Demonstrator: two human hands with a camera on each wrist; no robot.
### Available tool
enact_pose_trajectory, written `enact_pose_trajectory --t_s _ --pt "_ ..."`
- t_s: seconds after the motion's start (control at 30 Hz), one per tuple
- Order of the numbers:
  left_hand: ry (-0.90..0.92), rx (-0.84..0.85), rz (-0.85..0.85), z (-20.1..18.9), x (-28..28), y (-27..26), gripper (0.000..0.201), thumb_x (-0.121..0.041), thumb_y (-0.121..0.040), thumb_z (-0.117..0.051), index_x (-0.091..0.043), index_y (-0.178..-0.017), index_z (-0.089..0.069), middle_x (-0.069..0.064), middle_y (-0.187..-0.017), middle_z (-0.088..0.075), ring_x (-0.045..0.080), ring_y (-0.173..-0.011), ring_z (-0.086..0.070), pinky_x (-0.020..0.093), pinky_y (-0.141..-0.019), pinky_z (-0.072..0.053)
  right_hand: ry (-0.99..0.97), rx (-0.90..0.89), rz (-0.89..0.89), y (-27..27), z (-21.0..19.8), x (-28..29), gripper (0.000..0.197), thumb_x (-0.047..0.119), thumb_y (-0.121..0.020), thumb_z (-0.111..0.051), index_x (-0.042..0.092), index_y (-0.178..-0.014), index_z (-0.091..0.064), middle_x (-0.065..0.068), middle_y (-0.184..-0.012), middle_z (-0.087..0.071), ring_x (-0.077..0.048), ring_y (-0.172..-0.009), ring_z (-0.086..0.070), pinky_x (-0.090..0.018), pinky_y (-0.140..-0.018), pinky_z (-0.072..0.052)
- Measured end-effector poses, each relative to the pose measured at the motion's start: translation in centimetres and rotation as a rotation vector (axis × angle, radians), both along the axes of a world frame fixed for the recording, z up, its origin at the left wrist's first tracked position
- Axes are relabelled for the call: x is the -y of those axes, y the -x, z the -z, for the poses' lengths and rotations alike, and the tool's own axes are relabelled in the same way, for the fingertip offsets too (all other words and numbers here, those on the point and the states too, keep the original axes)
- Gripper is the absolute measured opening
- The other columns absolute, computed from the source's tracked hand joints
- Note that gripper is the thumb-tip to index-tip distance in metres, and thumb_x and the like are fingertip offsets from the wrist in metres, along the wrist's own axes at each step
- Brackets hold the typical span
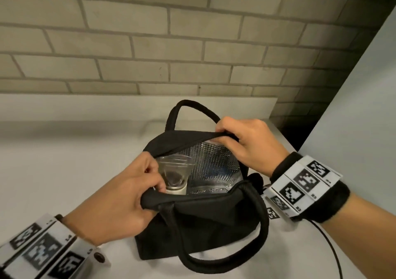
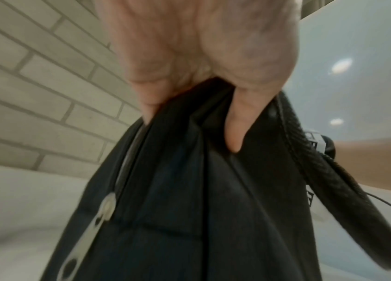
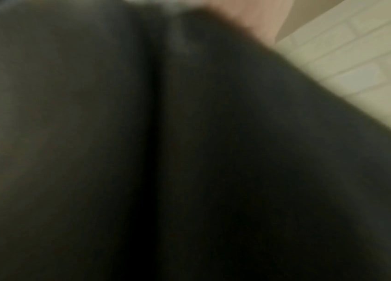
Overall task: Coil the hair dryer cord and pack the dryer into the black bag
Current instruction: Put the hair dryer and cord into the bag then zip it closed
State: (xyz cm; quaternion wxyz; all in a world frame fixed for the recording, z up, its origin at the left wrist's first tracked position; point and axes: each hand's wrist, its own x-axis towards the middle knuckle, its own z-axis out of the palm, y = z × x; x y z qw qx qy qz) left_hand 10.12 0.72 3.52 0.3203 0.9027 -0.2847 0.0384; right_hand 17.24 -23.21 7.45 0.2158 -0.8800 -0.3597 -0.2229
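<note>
The black bag stands on a white counter, its mouth pulled wide so the silver quilted lining shows. Inside, at the left, sits the hair dryer, a pale body with a clear flared nozzle pointing up. My left hand grips the near rim of the bag. In the left wrist view its fingers curl over the black fabric. My right hand grips the far rim and pulls it back. The right wrist view is filled by blurred black fabric. The dryer's cord is hidden.
A brick wall rises behind the counter, and a pale panel closes in the right side. The bag's two handles loop up at the back and hang down in front. A thin black cable runs along the counter at the right.
</note>
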Motion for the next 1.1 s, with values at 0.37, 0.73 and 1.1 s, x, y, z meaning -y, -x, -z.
enact_pose_trajectory --t_s 0.37,0.73,1.1 --pt "-0.009 -0.005 -0.279 -0.8 1.4 -0.7 0.036 -0.029 -0.067 -0.074 -0.047 -0.091 -0.054 -0.025 -0.094 -0.063 -0.003 -0.088 -0.060 0.015 -0.077 -0.047 0.274 -0.256 0.299 0.0 -0.1 2.6 0.042 0.023 -0.077 -0.061 0.029 -0.112 -0.039 0.005 -0.125 -0.049 -0.021 -0.103 -0.053 -0.040 -0.077 -0.048" --pt "0.352 -0.675 0.058 -1.7 0.5 -1.2 0.052 -0.062 -0.026 -0.080 -0.036 -0.063 -0.054 -0.008 -0.063 -0.060 0.010 -0.061 -0.051 0.021 -0.055 -0.044 0.069 -0.739 0.339 0.8 1.6 5.4 0.041 0.048 -0.076 -0.059 0.014 -0.056 -0.051 -0.002 -0.058 -0.055 -0.015 -0.056 -0.051 -0.025 -0.056 -0.040" --pt "0.888 -0.441 -0.003 -0.4 -0.7 -1.1 0.054 -0.040 -0.025 -0.090 -0.029 -0.068 -0.058 -0.009 -0.087 -0.069 0.007 -0.078 -0.062 0.015 -0.064 -0.051 -0.506 -1.008 0.086 1.7 1.8 6.2 0.020 0.024 -0.076 -0.052 0.014 -0.059 -0.055 0.010 -0.046 -0.052 -0.002 -0.049 -0.046 -0.012 -0.052 -0.038"
